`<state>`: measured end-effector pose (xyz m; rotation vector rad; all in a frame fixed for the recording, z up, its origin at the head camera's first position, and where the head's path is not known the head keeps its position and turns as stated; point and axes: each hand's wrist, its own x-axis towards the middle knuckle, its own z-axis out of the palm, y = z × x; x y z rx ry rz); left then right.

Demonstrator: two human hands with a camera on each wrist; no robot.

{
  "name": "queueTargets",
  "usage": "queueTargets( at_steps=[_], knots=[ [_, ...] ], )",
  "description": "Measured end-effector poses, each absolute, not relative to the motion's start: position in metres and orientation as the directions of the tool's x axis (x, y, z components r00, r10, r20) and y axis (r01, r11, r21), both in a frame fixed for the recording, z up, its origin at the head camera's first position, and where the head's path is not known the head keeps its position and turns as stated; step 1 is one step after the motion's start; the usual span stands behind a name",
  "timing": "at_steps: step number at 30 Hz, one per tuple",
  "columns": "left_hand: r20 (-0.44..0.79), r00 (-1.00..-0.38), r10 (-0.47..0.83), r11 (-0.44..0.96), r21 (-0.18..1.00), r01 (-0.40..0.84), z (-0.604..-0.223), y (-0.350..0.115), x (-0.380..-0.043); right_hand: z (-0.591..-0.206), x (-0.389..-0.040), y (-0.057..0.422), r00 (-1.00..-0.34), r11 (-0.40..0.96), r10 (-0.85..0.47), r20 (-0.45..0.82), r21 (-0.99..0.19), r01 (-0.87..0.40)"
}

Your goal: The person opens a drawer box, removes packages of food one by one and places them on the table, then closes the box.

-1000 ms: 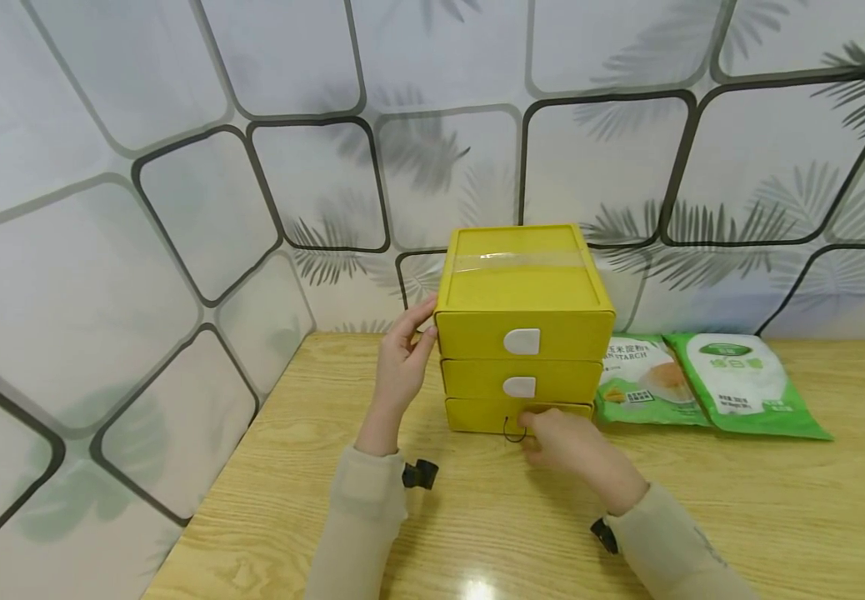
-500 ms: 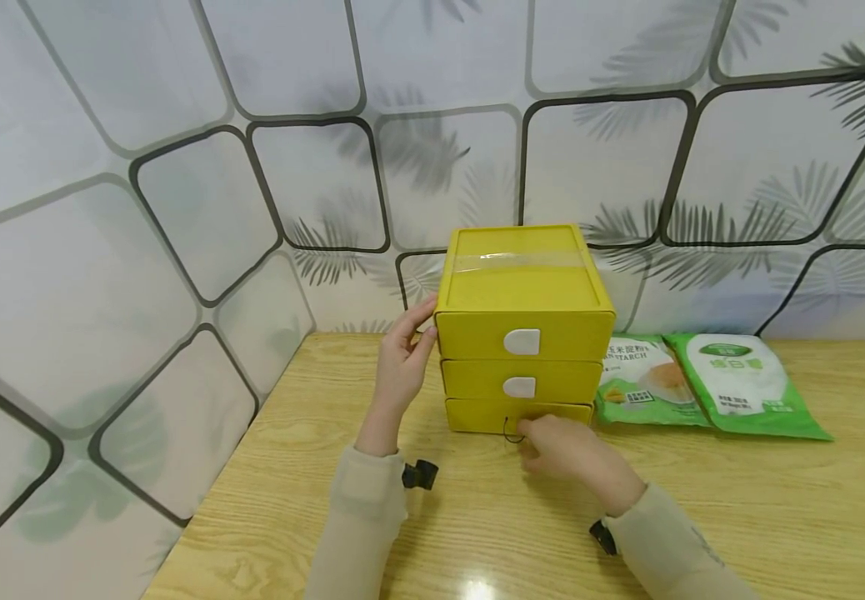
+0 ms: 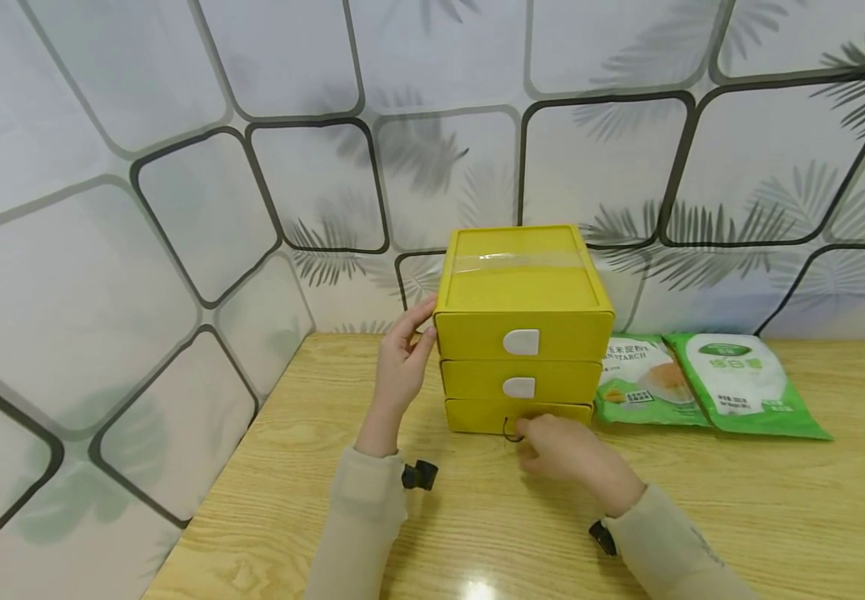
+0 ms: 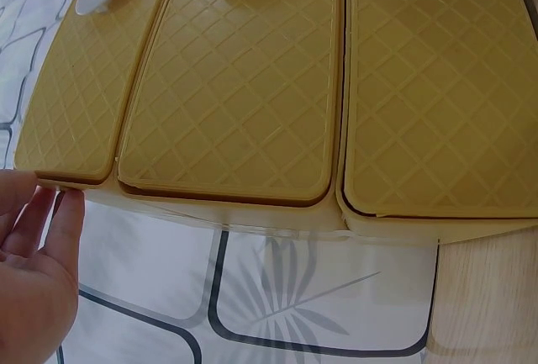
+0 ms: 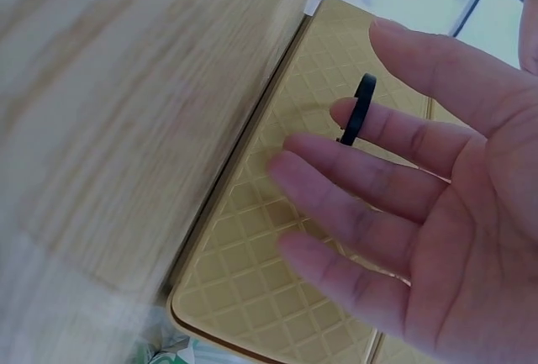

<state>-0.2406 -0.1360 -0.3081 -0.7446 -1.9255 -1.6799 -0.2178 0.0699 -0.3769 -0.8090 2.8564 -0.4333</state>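
Note:
A yellow drawer cabinet (image 3: pixel 522 292) with three stacked drawers stands on the table. White tabs (image 3: pixel 521 342) mark the upper two drawer fronts, and the bottom drawer (image 3: pixel 475 415) has a thin black loop (image 5: pixel 360 110) as its pull. My left hand (image 3: pixel 401 362) rests against the cabinet's left side near the top drawer, fingers along the side. At the bottom drawer is my right hand (image 3: pixel 569 450). In the right wrist view its index fingertip passes through the loop, while the thumb stands apart and the other fingers are loosely extended before the diamond-patterned front.
Two green-and-white bags, a starch bag (image 3: pixel 650 379) and another bag (image 3: pixel 747 383), lie right of the cabinet. Behind stands a patterned wall (image 3: pixel 447 175). The wooden table (image 3: pixel 477 525) extends in front and to both sides.
My right hand has shifted very slightly left at the loop. The left hand, the cabinet and the bags look unmoved.

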Motion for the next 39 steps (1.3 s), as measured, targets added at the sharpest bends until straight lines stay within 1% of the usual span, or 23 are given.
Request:
queueTargets(
  at_steps=[10, 17, 25, 31, 39],
  knots=[
    [0.669, -0.738, 0.087, 0.095, 0.732, 0.675, -0.310, -0.136, -0.243, -0.377, -0.218, 0.070, -0.845, 0.809, -0.535, -0.012, -0.296, -0.508],
    [0.687, -0.719, 0.102, 0.084, 0.714, 0.695, -0.327, -0.141, -0.259, -0.378, -0.219, 0.070, -0.834, 0.798, -0.552, 0.015, -0.278, -0.534],
    [0.664, -0.742, 0.096, 0.109, 0.734, 0.671, -0.309, -0.136, -0.240, -0.379, -0.219, 0.070, -0.827, 0.792, -0.561, 0.032, -0.270, -0.548],
    [0.664, -0.742, 0.095, 0.118, 0.733, 0.670, -0.308, -0.136, -0.239, -0.378, -0.218, 0.070, -0.824, 0.791, -0.566, 0.035, -0.260, -0.555],
    [0.666, -0.740, 0.099, 0.121, 0.730, 0.673, -0.309, -0.136, -0.240, -0.375, -0.212, 0.069, -0.822, 0.791, -0.569, -0.016, -0.284, -0.542]
  ],
)
